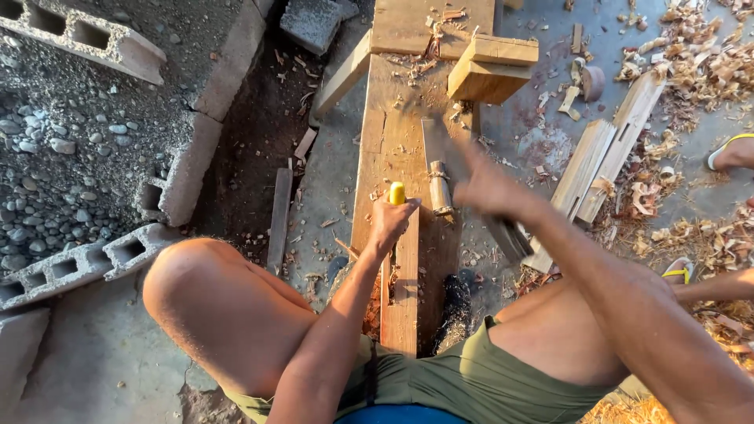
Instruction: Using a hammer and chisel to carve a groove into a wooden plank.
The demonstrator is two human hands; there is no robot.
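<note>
I sit astride a long wooden plank that runs away from me. My left hand is closed around a yellow-handled tool, held upright over a narrow wooden strip that lies on the plank. Just to its right a big knife with a wrapped handle lies flat on the plank. My right hand is blurred, fingers spread, hovering right of the knife's handle with nothing seen in it.
A stepped wooden block sits on the plank's far end. Hollow concrete blocks and gravel lie to the left. Split boards and wood shavings cover the ground on the right, where another person's sandalled foot shows.
</note>
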